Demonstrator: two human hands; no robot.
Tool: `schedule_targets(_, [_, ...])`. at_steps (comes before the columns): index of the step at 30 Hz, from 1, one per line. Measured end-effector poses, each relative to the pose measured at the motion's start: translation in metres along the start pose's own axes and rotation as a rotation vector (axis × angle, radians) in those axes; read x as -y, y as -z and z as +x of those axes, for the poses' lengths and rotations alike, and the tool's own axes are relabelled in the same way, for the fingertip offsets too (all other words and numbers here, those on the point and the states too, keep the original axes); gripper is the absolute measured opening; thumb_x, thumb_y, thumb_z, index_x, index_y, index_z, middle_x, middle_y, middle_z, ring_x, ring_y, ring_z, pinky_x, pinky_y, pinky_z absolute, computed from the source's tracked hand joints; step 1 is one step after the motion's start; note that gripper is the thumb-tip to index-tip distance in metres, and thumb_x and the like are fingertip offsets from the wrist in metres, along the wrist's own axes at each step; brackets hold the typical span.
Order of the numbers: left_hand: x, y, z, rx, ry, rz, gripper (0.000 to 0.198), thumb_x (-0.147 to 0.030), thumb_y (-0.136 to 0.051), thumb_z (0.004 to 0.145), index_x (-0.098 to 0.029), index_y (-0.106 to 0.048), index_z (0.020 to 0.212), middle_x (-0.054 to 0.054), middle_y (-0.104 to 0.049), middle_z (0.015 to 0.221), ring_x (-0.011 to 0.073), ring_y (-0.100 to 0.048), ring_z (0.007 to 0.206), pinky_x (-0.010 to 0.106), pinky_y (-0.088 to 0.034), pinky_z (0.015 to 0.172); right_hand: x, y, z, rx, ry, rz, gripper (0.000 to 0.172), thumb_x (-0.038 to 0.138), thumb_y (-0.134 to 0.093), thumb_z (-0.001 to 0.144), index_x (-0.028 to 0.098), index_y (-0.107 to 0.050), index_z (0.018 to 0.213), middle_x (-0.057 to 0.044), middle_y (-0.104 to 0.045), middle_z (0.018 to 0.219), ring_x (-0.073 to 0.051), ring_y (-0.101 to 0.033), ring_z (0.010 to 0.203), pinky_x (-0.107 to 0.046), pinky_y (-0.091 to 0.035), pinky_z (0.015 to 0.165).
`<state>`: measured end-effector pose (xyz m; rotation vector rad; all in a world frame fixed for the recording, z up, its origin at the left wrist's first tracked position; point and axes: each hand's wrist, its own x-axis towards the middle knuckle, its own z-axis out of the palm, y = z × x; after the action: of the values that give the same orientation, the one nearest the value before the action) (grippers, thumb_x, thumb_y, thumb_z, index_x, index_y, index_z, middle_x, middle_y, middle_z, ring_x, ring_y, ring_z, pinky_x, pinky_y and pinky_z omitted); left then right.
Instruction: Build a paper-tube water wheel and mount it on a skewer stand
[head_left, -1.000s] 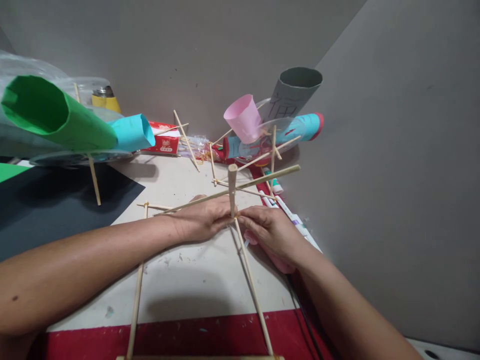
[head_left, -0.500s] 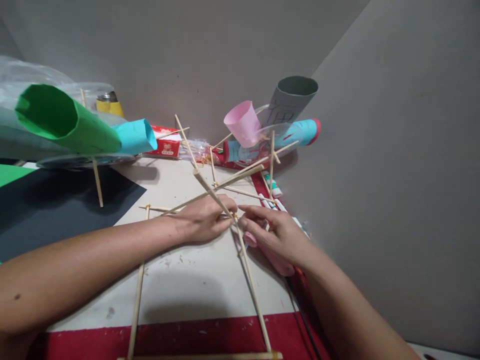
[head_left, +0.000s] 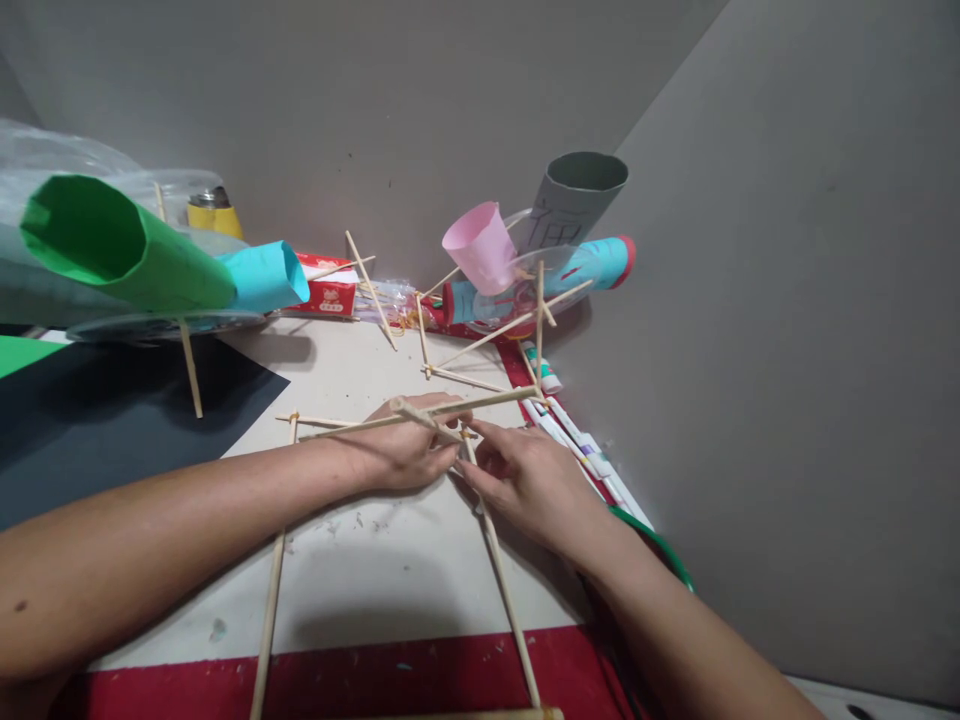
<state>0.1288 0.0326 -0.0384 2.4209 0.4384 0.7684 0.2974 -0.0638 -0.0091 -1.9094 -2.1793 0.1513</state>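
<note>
A frame of wooden sticks (head_left: 497, 560) stretches across the table in front of me, with yellowish rubber bands at its corners. My left hand (head_left: 409, 445) is closed round the sticks at the far right corner, its fingertips partly hidden behind them. From the other side, the thumb and forefinger of my right hand (head_left: 532, 485) close in on the same joint, where a rubber band (head_left: 465, 433) shows. A crossing stick (head_left: 499, 400) lies over my left hand, and a short stick (head_left: 416, 412) juts toward me from the joint.
Green paper tube (head_left: 180, 265) and blue paper tube (head_left: 266, 275) stand at left above black paper (head_left: 150, 420). Behind are a red box (head_left: 330, 298) and another stick model with a pink paper cup (head_left: 480, 245) and grey tube (head_left: 577, 200). White pens (head_left: 600, 460) line the wall.
The short stick and the crossing stick have swung lower toward the table. My right hand has shifted slightly left and down; the pink object beneath it is out of sight, and a green curved edge shows.
</note>
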Motion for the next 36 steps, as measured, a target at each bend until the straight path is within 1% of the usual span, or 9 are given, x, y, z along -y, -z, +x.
schedule_targets(3, [0.0,0.0,0.001,0.027,0.037,-0.036,0.021,-0.014,-0.054,0.079,-0.019,-0.058,0.099,0.002,-0.064,0.089,0.0168,-0.06,0.079,0.027,-0.049,0.073,0.004,-0.005,0.001,-0.009,-0.024,-0.111,0.039,0.035,-0.056,0.093,0.019,-0.061,0.128,-0.003,-0.073,0.075,-0.022,-0.066,0.067,-0.032,-0.042,0.067])
schedule_targets(8, [0.0,0.0,0.002,0.042,0.103,-0.034,0.021,-0.017,-0.055,0.081,-0.02,-0.056,0.102,0.001,-0.064,0.085,0.0171,-0.058,0.074,0.028,-0.048,0.068,0.005,-0.003,-0.002,-0.139,0.007,-0.329,0.047,0.038,-0.057,0.092,0.012,-0.058,0.132,-0.009,-0.074,0.081,-0.028,-0.067,0.075,-0.038,-0.044,0.071])
schedule_targets(12, [-0.001,0.0,0.003,0.044,0.158,-0.002,0.016,-0.02,-0.057,0.08,-0.02,-0.054,0.096,0.001,-0.063,0.081,0.0171,-0.057,0.07,0.027,-0.046,0.064,0.0,0.006,-0.007,-0.169,0.082,-0.225,0.039,0.033,-0.061,0.089,0.015,-0.061,0.124,-0.004,-0.072,0.078,-0.024,-0.065,0.07,-0.035,-0.045,0.067])
schedule_targets(18, [-0.006,0.006,0.005,0.098,0.216,-0.003,0.02,-0.02,-0.057,0.078,-0.02,-0.053,0.097,0.0,-0.064,0.079,0.0167,-0.058,0.066,0.025,-0.043,0.058,0.002,0.003,-0.008,-0.126,0.122,-0.081,0.03,0.029,-0.059,0.092,0.02,-0.064,0.12,-0.007,-0.072,0.092,-0.023,-0.066,0.082,-0.033,-0.046,0.073])
schedule_targets(23, [-0.006,0.009,0.004,0.12,0.22,-0.061,0.017,-0.026,-0.057,0.079,-0.019,-0.053,0.094,-0.002,-0.06,0.074,0.0153,-0.054,0.063,0.024,-0.04,0.056,0.008,0.0,-0.006,-0.142,0.186,-0.084,0.026,0.025,-0.057,0.093,0.018,-0.065,0.117,-0.007,-0.07,0.09,-0.024,-0.064,0.081,-0.034,-0.044,0.073])
schedule_targets(26, [-0.007,0.009,0.003,0.126,0.22,-0.1,0.015,-0.026,-0.057,0.079,-0.019,-0.054,0.092,-0.002,-0.058,0.072,0.0144,-0.052,0.064,0.023,-0.038,0.057,0.007,0.004,-0.005,-0.113,0.15,-0.089,0.026,0.023,-0.059,0.091,0.017,-0.064,0.116,-0.007,-0.071,0.091,-0.023,-0.064,0.08,-0.034,-0.043,0.073])
schedule_targets(30, [-0.008,0.006,0.003,0.091,0.224,-0.078,0.013,-0.025,-0.061,0.077,-0.018,-0.057,0.088,-0.004,-0.054,0.067,0.0133,-0.048,0.061,0.022,-0.036,0.056,0.003,0.011,-0.005,-0.035,0.018,-0.103,0.02,0.026,-0.059,0.09,0.017,-0.063,0.108,-0.005,-0.071,0.082,-0.022,-0.064,0.072,-0.031,-0.039,0.065])
schedule_targets(33, [-0.005,0.002,0.001,0.066,0.154,-0.014,0.011,-0.027,-0.062,0.08,-0.017,-0.06,0.086,-0.002,-0.058,0.071,0.0134,-0.051,0.063,0.023,-0.036,0.058,0.002,0.016,-0.006,0.009,-0.066,-0.144,0.016,0.034,-0.059,0.091,0.019,-0.064,0.092,-0.004,-0.071,0.077,-0.02,-0.063,0.067,-0.028,-0.034,0.058])
schedule_targets(36, [-0.001,0.0,-0.002,0.061,0.056,0.094,0.012,-0.027,-0.06,0.084,-0.018,-0.062,0.089,0.001,-0.064,0.079,0.0154,-0.056,0.07,0.024,-0.039,0.063,0.005,0.018,-0.006,0.06,-0.083,-0.182,0.024,0.038,-0.057,0.091,0.02,-0.064,0.077,-0.005,-0.071,0.074,-0.019,-0.063,0.066,-0.028,-0.031,0.057])
